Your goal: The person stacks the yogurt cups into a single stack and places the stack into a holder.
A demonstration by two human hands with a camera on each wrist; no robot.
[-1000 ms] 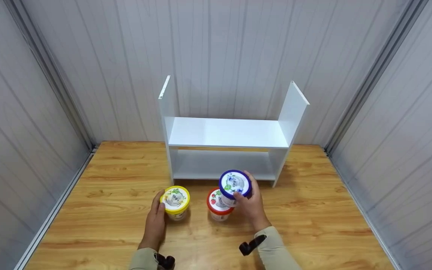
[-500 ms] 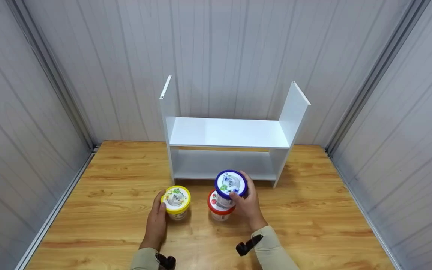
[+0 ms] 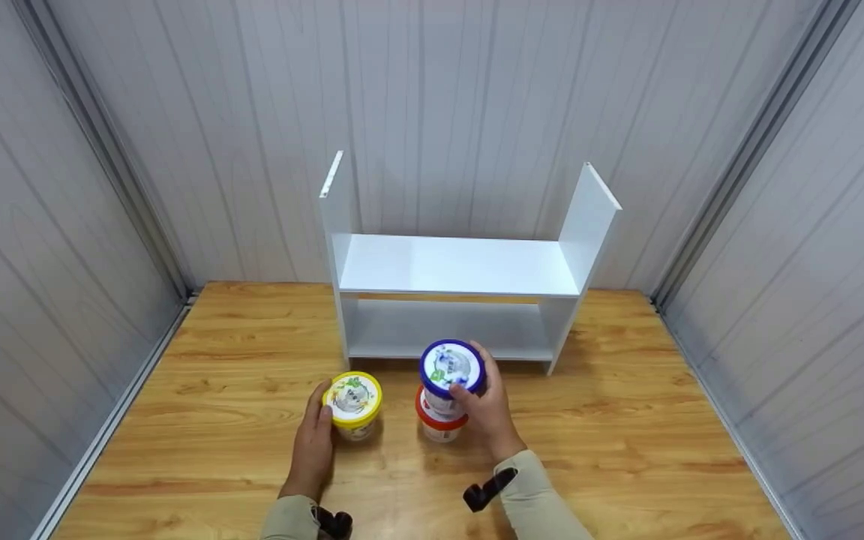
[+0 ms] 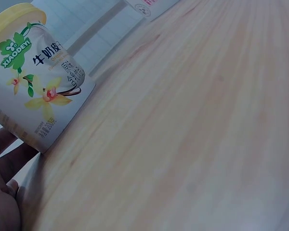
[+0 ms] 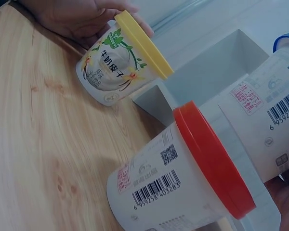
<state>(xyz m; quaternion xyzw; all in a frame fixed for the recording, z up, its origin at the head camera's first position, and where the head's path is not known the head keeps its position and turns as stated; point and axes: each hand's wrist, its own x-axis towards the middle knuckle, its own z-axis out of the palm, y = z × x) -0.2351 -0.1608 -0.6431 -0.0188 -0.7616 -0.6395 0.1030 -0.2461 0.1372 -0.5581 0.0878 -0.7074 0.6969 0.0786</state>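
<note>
Three white cups with coloured lids are near the front of the shelf. My right hand grips the blue-lidded cup, thumb at the lid's near edge and fingers on its right side. This cup is upright, close over the red-lidded cup, and hides most of that lid in the head view. In the right wrist view, its base is right by the red lid. To the left, my left hand holds the yellow-lidded cup, which stands on the table. The left wrist view shows its flower print.
A white two-tier shelf stands behind the cups, with tall side panels. The wooden table is bordered by grey panelled walls at the back and both sides.
My right hand has shifted left with the blue-lidded cup, from the right side of the red-lidded cup to above it. The left hand and the yellow-lidded cup have stayed in place.
</note>
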